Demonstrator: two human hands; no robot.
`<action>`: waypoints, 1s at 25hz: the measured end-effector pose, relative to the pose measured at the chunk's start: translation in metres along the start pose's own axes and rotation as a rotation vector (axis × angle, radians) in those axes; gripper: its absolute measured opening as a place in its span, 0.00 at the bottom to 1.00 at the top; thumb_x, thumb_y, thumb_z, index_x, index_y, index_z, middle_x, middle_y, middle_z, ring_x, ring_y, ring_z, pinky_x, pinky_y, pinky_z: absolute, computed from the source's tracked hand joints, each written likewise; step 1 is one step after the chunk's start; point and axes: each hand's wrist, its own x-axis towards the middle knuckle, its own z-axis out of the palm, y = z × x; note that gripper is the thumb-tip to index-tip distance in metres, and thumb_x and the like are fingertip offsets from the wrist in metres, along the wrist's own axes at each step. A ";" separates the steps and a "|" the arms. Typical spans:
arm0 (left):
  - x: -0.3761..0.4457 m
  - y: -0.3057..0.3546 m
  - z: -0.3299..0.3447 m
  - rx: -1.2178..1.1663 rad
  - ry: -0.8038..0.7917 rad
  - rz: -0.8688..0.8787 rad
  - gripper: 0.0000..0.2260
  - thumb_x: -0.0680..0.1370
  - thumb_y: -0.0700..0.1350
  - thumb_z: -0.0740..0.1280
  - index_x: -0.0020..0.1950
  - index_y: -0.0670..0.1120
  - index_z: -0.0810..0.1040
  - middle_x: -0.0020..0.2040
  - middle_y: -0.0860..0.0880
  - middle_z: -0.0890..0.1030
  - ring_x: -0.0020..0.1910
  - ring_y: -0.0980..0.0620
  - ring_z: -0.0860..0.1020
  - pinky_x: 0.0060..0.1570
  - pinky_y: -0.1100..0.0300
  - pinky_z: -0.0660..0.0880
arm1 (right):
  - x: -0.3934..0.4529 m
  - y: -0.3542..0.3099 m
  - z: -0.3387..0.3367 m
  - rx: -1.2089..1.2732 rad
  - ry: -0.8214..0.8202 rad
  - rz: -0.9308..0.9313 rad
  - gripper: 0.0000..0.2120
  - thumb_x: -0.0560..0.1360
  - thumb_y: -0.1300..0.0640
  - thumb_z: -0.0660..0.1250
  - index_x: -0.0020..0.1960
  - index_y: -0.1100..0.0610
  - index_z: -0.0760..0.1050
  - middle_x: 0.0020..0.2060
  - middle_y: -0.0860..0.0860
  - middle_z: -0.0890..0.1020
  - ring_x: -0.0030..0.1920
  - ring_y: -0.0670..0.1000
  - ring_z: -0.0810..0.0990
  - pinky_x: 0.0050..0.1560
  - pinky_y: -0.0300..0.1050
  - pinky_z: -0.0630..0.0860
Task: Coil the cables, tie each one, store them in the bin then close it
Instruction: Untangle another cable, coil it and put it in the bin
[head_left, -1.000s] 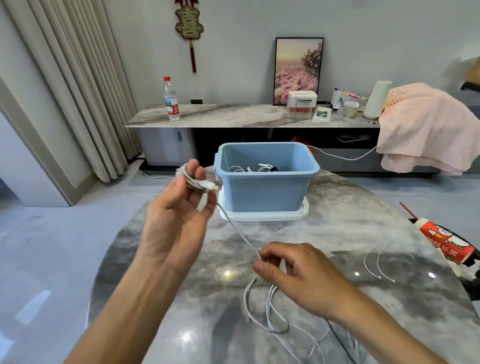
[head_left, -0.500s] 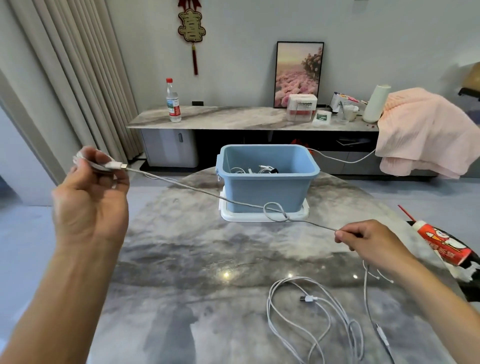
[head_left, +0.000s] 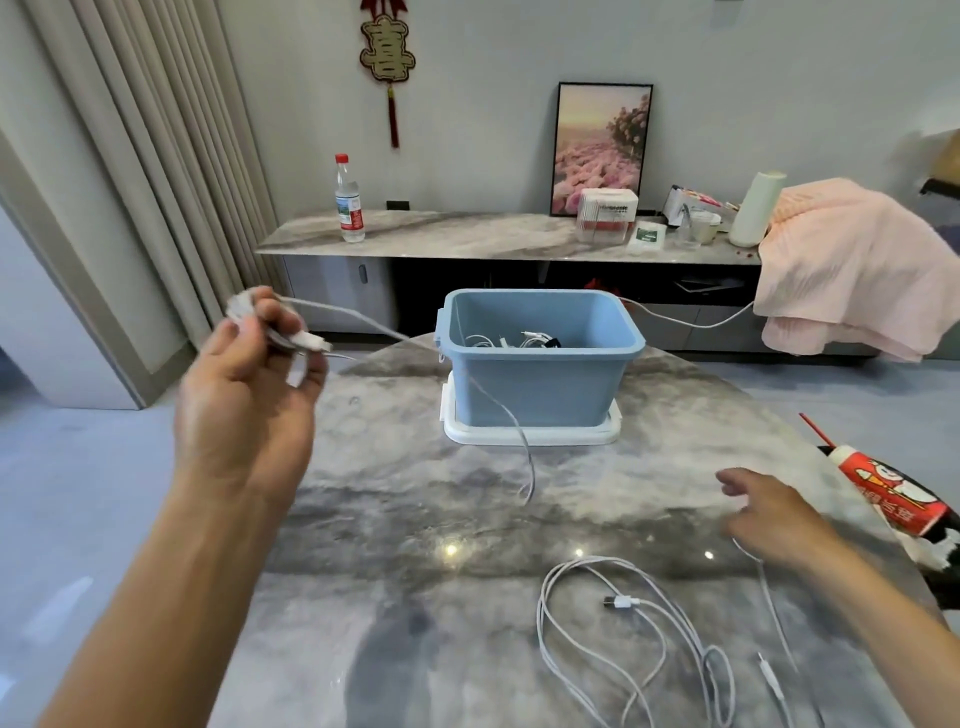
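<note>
1. The left hand (head_left: 249, 395) stood at about nine o'clock from the bin, fingers curled round a small bundle of the white cable (head_left: 498, 410) with its plug poking out toward the bin. Half a second before, that hand was farther out to the left, with the cable stretched taut across the table; now it had come back toward the bin.

2. The cable's free tail sagged from that hand, crossed the front of the blue bin (head_left: 540, 384) and dropped to the marble table (head_left: 415, 519) at about six o'clock from the bin. It had gone slack, so the stretch was over and coiling probably resumed next.

3. The bin stood open on its white lid (head_left: 530, 436), with some cables already inside.

4. A second loose cable (head_left: 623, 623) lay uncoiled at five o'clock from the bin.

5. The right hand (head_left: 769, 514) had released the line it pinched earlier; its fingers were loosely spread, holding nothing, at about four o'clock from the bin.
</note>
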 end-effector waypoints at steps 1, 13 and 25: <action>-0.003 -0.008 0.004 0.073 -0.049 -0.032 0.08 0.81 0.40 0.58 0.54 0.48 0.75 0.43 0.56 0.78 0.43 0.59 0.76 0.47 0.61 0.70 | -0.002 -0.006 -0.001 0.014 -0.024 -0.031 0.28 0.72 0.66 0.68 0.72 0.55 0.70 0.66 0.53 0.76 0.65 0.55 0.75 0.60 0.48 0.72; -0.057 -0.099 0.047 0.763 -0.382 -0.170 0.08 0.81 0.30 0.58 0.52 0.36 0.76 0.37 0.47 0.78 0.36 0.53 0.73 0.38 0.60 0.70 | -0.114 -0.145 -0.006 0.804 -0.363 -0.482 0.09 0.80 0.53 0.66 0.54 0.57 0.81 0.38 0.52 0.84 0.30 0.49 0.80 0.34 0.43 0.78; -0.056 -0.082 0.052 0.046 -0.263 -0.511 0.09 0.78 0.43 0.60 0.50 0.43 0.79 0.38 0.51 0.77 0.37 0.55 0.77 0.50 0.53 0.68 | -0.098 -0.135 0.057 0.746 -0.060 -0.616 0.16 0.83 0.53 0.60 0.40 0.46 0.79 0.23 0.46 0.72 0.26 0.43 0.68 0.31 0.40 0.65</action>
